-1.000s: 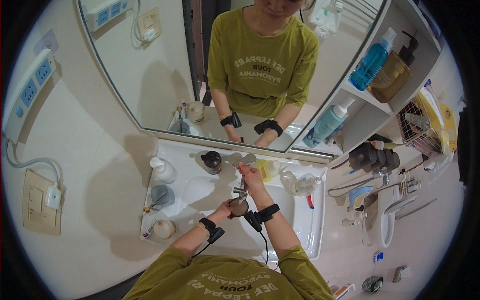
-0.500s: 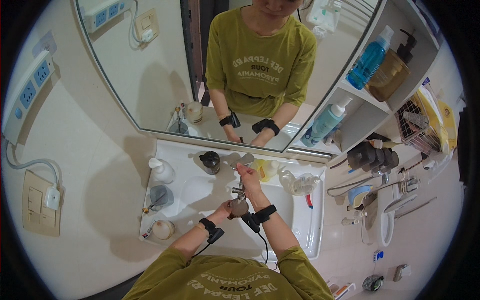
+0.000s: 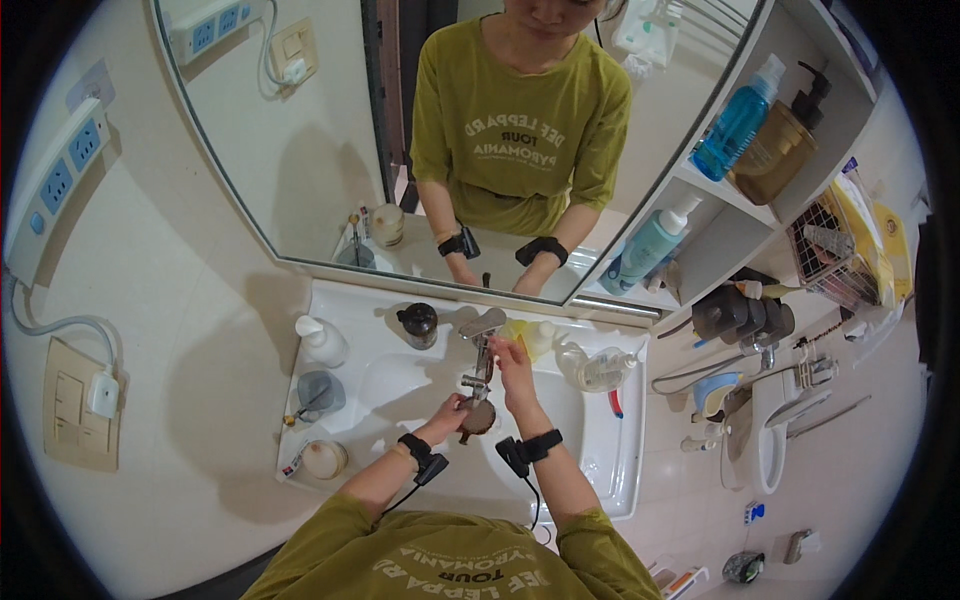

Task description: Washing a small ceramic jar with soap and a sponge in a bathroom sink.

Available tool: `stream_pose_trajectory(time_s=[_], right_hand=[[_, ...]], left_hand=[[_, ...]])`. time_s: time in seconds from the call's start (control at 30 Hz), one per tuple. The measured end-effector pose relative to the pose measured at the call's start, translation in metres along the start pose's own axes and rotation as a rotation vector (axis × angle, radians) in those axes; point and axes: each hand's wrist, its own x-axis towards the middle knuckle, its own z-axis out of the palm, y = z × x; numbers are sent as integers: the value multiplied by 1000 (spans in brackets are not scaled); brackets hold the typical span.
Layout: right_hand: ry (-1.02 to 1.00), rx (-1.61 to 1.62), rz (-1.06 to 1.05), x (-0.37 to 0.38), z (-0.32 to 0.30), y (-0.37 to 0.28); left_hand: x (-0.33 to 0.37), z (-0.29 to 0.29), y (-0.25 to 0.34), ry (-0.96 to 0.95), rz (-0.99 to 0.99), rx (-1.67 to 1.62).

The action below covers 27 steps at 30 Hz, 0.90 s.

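Observation:
My left hand point(image 3: 438, 424) is closed on the edge of a small brown cup point(image 3: 480, 417), its pale inside facing up. The cup sits right under the spout of the chrome faucet point(image 3: 484, 324), over the white sink point(image 3: 600, 440). Beside the faucet body, my right hand point(image 3: 513, 372) has its fingers partly apart, close to the metal below the lever, and no object shows in it. Whether its fingertips touch the faucet is hard to see. Black bands with small boxes and cables sit on both wrists.
A dark bottle point(image 3: 418, 325), a yellow bottle point(image 3: 533, 337) and a clear pump bottle point(image 3: 606, 369) line the sink's back edge. On its left stand a white pump bottle point(image 3: 322, 341), a grey cup point(image 3: 320, 391) and a jar point(image 3: 325, 459). A mirror point(image 3: 330, 120) rises behind.
My right hand has come off the faucet lever and moved right and down, leaving the lever in full view. The left hand keeps the cup under the spout, and more of the cup shows.

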Motion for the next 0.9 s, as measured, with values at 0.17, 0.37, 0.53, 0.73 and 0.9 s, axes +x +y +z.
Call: stream_pose_trajectory(time_s=[0.17,0.37,0.53,0.73,0.9], right_hand=[[77,-487,-28,-35,-61,109],[-184,-279,218,-72,-44,116],[-75,-741,48,-67,-47,115],[22,-756,-41,-64,-47,111],[-28,-898,-8,-58,-54,114]], left_hand=[[17,6,-19,1,187,70],[29,-7,-46,81,181,295],[16,2,-26,165,335,630],[3,2,-3,-59,60,123],[-7,-2,7,137,456,1134]])
